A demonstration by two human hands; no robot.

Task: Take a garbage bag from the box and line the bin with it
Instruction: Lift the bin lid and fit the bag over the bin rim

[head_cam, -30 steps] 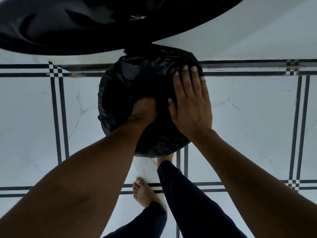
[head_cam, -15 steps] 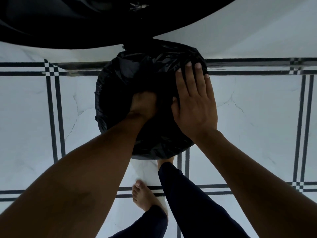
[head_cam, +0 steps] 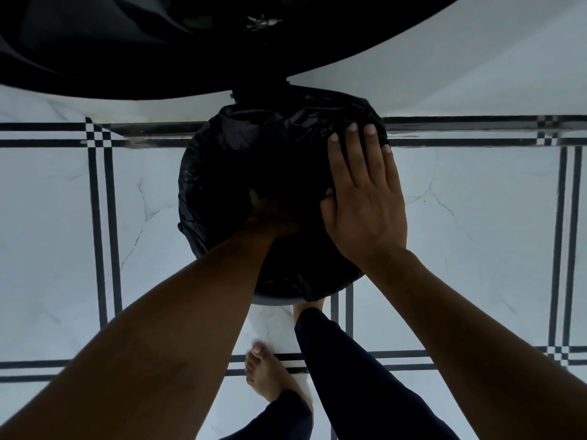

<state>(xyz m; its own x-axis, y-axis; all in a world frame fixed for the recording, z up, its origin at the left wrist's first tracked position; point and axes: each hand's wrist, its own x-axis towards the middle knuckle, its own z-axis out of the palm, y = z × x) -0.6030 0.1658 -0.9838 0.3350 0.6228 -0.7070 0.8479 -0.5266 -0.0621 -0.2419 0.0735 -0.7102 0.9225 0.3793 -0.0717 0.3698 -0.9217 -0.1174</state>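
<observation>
Bin (head_cam: pixel 276 300) stands on tiled floor (head_cam: pixel 476 249), its mouth covered by the black bag (head_cam: pixel 222 173), which drapes over the rim. Left hand (head_cam: pixel 270 214) reaches down inside the bag; its fingers are lost in shadow, grip cannot be told. Right hand (head_cam: pixel 365 198) lies flat on the bag at the right rim, fingers straight and together, holding nothing. Bare foot (head_cam: pixel 270 376) near the bin

Looking like a home interior: white marble-look floor tiles (head_cam: pixel 476 217) with dark inlaid border lines (head_cam: pixel 98 233) lying underfoot, a person standing on them with a bare foot (head_cam: pixel 270 373).
</observation>
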